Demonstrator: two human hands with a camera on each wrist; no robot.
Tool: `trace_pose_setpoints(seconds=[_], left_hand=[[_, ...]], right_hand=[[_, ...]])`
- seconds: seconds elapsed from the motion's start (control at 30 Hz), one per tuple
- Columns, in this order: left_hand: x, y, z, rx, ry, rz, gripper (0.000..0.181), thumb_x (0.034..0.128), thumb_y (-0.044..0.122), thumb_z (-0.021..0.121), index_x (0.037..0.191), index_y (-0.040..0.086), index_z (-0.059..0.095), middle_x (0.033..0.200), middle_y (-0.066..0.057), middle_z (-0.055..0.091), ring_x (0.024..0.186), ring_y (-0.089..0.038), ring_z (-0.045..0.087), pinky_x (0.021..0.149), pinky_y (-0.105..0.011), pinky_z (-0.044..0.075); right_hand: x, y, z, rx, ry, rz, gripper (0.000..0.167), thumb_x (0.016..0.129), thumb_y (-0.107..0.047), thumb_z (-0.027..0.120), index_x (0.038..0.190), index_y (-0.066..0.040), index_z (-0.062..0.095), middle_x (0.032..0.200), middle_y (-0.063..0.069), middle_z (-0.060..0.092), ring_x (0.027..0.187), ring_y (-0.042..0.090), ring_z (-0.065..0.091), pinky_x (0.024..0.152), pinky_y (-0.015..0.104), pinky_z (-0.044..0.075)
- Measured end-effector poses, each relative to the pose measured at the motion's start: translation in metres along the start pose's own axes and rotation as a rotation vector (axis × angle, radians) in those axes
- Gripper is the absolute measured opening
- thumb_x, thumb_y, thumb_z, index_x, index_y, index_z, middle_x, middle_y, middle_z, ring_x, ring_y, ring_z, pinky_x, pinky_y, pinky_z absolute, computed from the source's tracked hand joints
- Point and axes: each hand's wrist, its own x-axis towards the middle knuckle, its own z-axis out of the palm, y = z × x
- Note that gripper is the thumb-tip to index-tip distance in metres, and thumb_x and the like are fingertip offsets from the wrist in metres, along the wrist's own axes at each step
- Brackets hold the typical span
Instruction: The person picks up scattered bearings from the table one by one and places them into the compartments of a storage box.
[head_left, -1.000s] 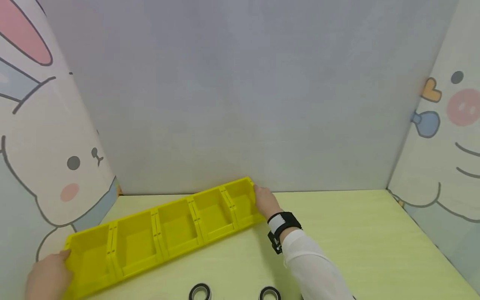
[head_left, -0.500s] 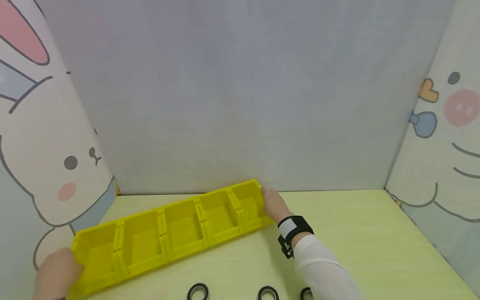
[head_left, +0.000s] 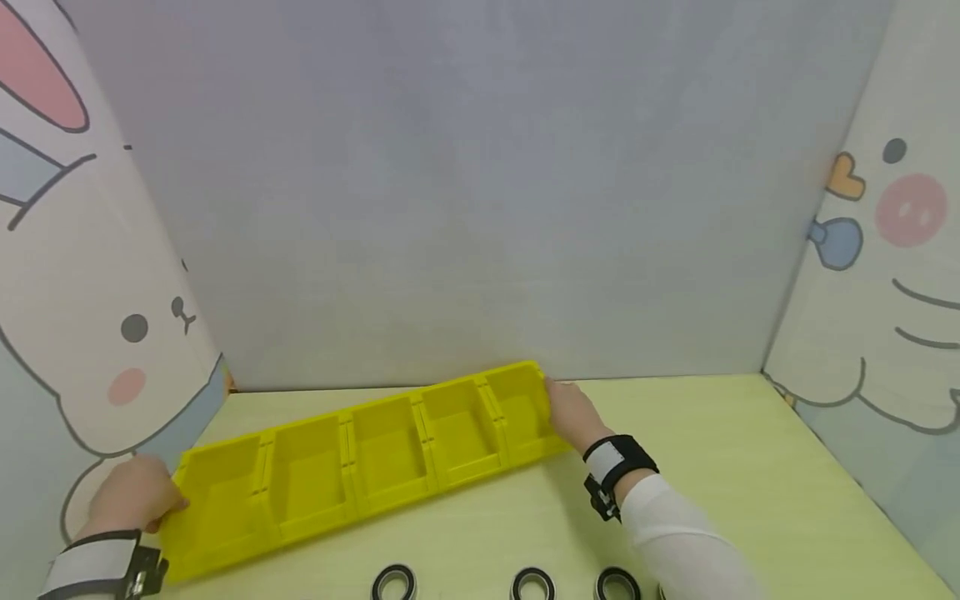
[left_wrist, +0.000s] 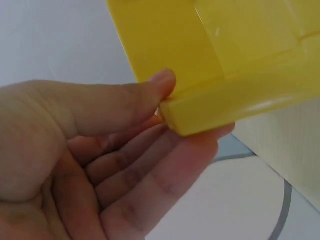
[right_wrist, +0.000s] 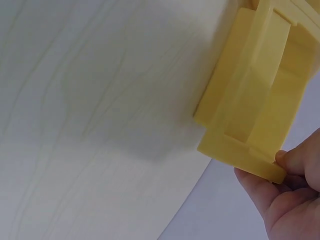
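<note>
A long yellow bin (head_left: 311, 471) with several compartments in a row slants across the left and middle of the head view, its right end farther back. My left hand (head_left: 135, 493) grips its left end; in the left wrist view the thumb (left_wrist: 162, 84) lies over the rim and the fingers are curled beneath. At the other end my right hand (head_left: 576, 412) pinches the rim, as the right wrist view shows with the thumb (right_wrist: 283, 158) on the inner side. The compartments hold nothing visible. Near the front edge of the head view lie black-ringed bearings (head_left: 533, 586).
The pale yellow-green tabletop (head_left: 720, 467) runs back to a grey wall (head_left: 480, 192). Side panels with cartoon drawings (head_left: 127, 333) stand left and right. Another bearing (head_left: 618, 585) lies close to the right forearm, and one (head_left: 393, 583) lies farther left.
Both hands have moved the yellow bin to the right, and its left end has also shifted back a little. More of the left wrist and the bearings beside the right sleeve now show.
</note>
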Motion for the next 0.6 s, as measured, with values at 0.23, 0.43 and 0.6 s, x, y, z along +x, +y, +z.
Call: trace_pose_setpoints(seconds=[0.23, 0.43, 0.6], left_hand=[[0.023, 0.009, 0.005, -0.148, -0.074, 0.065, 0.023, 0.0768, 0.010, 0.074, 0.068, -0.005, 0.059, 0.058, -0.007, 0.057, 0.049, -0.015, 0.060, 0.050, -0.027, 0.056], [0.028, 0.034, 0.008, -0.097, -0.102, 0.113, 0.019, 0.0808, 0.009, 0.070, 0.073, -0.006, 0.060, 0.063, -0.008, 0.057, 0.051, -0.016, 0.061, 0.051, -0.028, 0.056], [0.025, 0.057, 0.013, -0.028, -0.058, 0.175, 0.018, 0.0805, 0.007, 0.067, 0.067, -0.001, 0.059, 0.058, -0.006, 0.055, 0.046, -0.015, 0.060, 0.048, -0.026, 0.054]], right_hand=[[-0.015, 0.025, -0.009, -0.023, 0.007, 0.001, 0.042, 0.093, 0.007, 0.045, 0.135, 0.006, 0.044, 0.108, 0.023, 0.064, 0.076, 0.021, 0.056, 0.066, 0.031, 0.048], [-0.028, 0.045, -0.020, -0.033, 0.012, 0.026, 0.041, 0.093, 0.003, 0.048, 0.134, 0.006, 0.045, 0.100, 0.023, 0.063, 0.072, 0.023, 0.051, 0.063, 0.031, 0.046], [-0.040, 0.061, -0.028, -0.009, 0.022, 0.047, 0.042, 0.093, 0.003, 0.048, 0.134, 0.008, 0.045, 0.095, 0.023, 0.062, 0.066, 0.023, 0.047, 0.055, 0.027, 0.040]])
